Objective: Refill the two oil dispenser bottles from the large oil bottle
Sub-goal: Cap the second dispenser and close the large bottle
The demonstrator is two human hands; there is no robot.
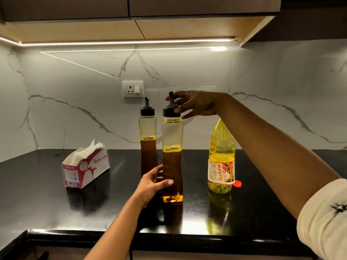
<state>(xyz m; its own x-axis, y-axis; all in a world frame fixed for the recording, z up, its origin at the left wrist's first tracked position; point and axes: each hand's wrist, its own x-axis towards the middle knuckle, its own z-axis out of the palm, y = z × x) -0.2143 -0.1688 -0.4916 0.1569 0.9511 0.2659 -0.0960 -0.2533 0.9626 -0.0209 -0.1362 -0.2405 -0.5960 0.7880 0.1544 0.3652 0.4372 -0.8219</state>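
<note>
Domestic kitchen. A polished black stone bench [56,203] runs along a white, marble-veined backsplash [75,109] — wall cabinets [169,6] hang above it, with a lit LED strip [127,42] under their base. A switched wall socket [132,89] is set into the backsplash. Household goods stand on the bench: a large bottle of yellow cooking oil [221,162], a front oil dispenser bottle [172,132] and a rear oil dispenser bottle [148,128] — both spouted — and an open box of paper tissues [85,167].

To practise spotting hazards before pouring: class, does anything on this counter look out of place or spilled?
The red cap lies loose on the counter beside the large oil bottle, whose mouth the arm hides. No spill shows.
</note>
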